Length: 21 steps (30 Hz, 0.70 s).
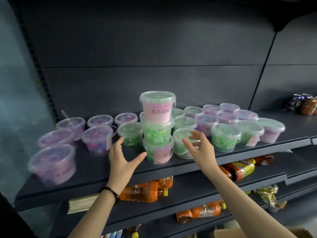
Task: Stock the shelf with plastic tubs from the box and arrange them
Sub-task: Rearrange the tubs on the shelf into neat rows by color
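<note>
Several clear lidded plastic tubs with purple or green beads stand on the dark shelf (pixel 103 170). In the middle rises a stack of three tubs (pixel 157 127), the top one with a pink label. My left hand (pixel 122 158) is spread open just left of the stack's bottom tub, thumb nearly touching it. My right hand (pixel 199 146) hovers with relaxed fingers in front of a green tub (pixel 181 143) right of the stack. Neither hand holds anything. A large purple tub (pixel 53 164) sits at the front left.
Lower shelves hold orange bottles (pixel 145 189), more bottles (pixel 240 169), a stack of wooden sticks (pixel 82 203) and gold-wrapped packs (pixel 269 194). Packets (pixel 305 103) lie far right on the top shelf. A cardboard box corner (pixel 228 233) shows at the bottom right.
</note>
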Motion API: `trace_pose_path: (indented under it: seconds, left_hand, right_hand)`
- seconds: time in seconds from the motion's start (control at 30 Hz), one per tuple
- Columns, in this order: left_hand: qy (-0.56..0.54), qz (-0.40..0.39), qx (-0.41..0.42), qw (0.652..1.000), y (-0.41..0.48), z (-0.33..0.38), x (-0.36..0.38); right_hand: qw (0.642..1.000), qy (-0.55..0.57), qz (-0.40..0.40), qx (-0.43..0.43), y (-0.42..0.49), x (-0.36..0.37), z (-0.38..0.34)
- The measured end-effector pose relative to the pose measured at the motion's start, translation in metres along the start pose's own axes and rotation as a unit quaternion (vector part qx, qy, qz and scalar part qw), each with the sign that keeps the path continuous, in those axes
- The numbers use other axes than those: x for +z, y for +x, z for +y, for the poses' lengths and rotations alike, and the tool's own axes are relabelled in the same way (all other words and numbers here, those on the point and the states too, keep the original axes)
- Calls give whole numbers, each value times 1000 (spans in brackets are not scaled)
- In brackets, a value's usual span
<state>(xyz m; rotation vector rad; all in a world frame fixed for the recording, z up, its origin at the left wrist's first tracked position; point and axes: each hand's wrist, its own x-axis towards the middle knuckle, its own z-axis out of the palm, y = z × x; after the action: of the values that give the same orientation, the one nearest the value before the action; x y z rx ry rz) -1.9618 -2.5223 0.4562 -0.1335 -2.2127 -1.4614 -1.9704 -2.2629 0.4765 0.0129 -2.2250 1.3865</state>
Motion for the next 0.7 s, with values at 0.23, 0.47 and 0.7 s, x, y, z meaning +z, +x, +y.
trace_pose_path:
  seconds: [0.23,0.47,0.7]
  left_hand:
    - [-45,46,-58,996,25,32,105]
    - [-61,71,-52,994,25,27,121]
    - [-56,68,-60,994,24,24,122]
  right_hand:
    - [999,-32,-10,-33,84,-86,39]
    - [967,-207,-146,4,190,-97,81]
    - [915,-341,-200,85,225,-76,101]
